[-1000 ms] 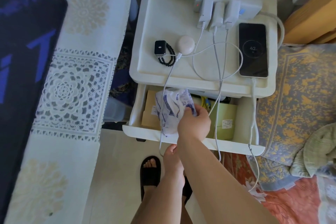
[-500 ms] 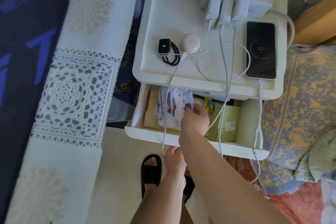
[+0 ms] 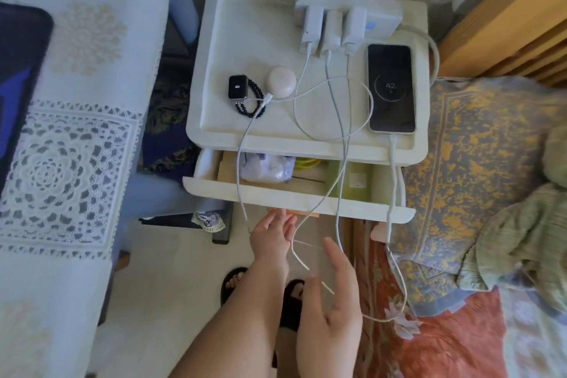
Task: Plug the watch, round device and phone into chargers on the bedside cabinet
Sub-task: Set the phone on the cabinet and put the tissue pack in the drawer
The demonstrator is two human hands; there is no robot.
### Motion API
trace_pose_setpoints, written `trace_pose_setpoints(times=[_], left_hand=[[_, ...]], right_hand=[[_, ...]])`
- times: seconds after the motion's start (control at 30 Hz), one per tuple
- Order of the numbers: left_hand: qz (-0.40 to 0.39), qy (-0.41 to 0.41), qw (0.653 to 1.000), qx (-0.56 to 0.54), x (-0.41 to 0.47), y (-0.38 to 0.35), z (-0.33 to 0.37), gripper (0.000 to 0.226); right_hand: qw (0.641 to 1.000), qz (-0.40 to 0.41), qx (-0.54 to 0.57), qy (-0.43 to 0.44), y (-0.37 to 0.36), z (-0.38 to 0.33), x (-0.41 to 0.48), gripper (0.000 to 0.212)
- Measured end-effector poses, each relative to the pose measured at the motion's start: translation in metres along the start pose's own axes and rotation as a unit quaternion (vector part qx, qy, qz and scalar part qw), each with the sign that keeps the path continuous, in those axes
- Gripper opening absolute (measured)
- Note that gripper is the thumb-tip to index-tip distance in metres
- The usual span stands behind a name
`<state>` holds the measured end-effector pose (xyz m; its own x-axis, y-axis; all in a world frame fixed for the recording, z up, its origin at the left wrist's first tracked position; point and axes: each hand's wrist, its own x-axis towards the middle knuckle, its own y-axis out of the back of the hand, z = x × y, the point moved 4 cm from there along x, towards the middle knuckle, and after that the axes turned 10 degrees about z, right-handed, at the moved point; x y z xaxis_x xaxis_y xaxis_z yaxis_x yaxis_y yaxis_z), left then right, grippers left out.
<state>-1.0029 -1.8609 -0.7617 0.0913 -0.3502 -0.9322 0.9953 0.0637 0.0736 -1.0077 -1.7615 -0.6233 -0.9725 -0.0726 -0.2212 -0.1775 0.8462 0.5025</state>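
On the white bedside cabinet [image 3: 264, 24] lie a black watch [image 3: 237, 86] with a beaded strap, a white round device [image 3: 281, 81] and a phone [image 3: 391, 89] showing 42 on its screen. White cables run from three chargers [image 3: 333, 31] in a power strip [image 3: 380, 14]. One cable enters the phone's near end, and one connector [image 3: 268, 98] sits at the round device's edge. The drawer [image 3: 294, 196] is partly open with a plastic bag [image 3: 266, 166] inside. My left hand [image 3: 271, 235] has its fingertips at the drawer front's lower edge. My right hand [image 3: 334, 291] hovers open among the hanging cables.
A bed with a lace cover [image 3: 70, 147] stands left of the cabinet, and a floral quilt [image 3: 478, 169] with a wooden frame [image 3: 506, 18] lies to the right. Cable loops hang below the drawer front. My sandalled feet [image 3: 236, 285] stand on the floor.
My right hand has let go of the plastic bag and pulled back out of the drawer. The bag now lies inside, and the drawer stands less far out.
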Motion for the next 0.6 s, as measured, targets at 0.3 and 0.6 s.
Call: trace_pose_setpoints(times=[0.3, 0.6], left_hand=[[0.007, -0.013, 0.999, -0.035, 0.016, -0.040, 0.027, 0.034], [-0.002, -0.019, 0.999, -0.045, 0.022, -0.056, 0.038, 0.028]], right_hand=[[0.989, 0.006, -0.103, 0.103, 0.003, 0.038, -0.003, 0.040], [0.986, 0.020, -0.110, 0.126, 0.006, 0.047, -0.003, 0.040]])
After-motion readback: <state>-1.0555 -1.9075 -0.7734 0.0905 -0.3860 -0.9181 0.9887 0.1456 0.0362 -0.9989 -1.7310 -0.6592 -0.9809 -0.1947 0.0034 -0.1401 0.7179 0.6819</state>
